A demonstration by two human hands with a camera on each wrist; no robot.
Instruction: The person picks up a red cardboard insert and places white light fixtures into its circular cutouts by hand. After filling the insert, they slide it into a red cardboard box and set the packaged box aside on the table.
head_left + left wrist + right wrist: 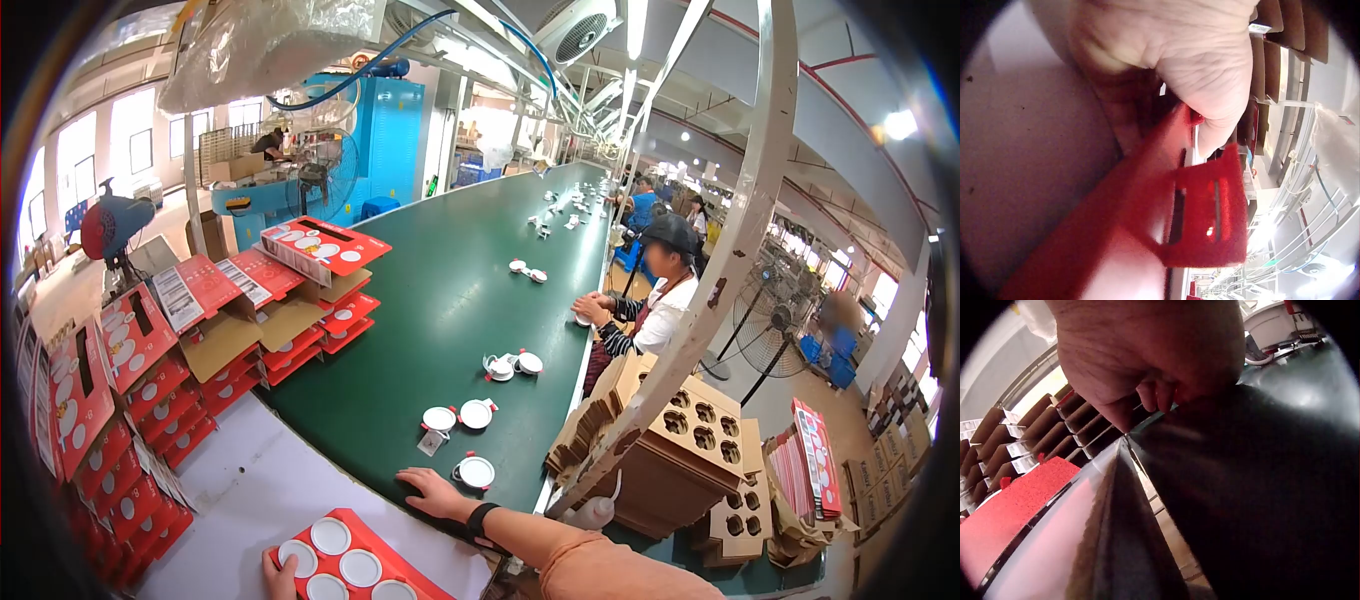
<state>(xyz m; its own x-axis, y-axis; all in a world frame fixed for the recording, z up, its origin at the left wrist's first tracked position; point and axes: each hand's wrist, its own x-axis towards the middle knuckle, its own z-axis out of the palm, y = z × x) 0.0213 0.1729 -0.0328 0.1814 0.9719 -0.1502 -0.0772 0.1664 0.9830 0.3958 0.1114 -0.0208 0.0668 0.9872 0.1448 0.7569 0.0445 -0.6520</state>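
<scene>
Left hand (281, 574) pinches the left edge of the red tray (392, 556), at the near white table (235, 500); right hand (437, 492), fingers relaxed, touches the green belt's near edge. The tray is probably light, fairly stiff, best held by opposite rims.

The head view's lower edge crops the red tray (390, 560).

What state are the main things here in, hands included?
Tray, loaded with white discs
Left hand, gripping tray
Belt, white pieces scattered on it; motion unclear
Right hand, empty, by belt
Red boxes, stacked, some ends open
Brown inserts, stacked
Lights, lit
Plastic, hanging overhead
</scene>
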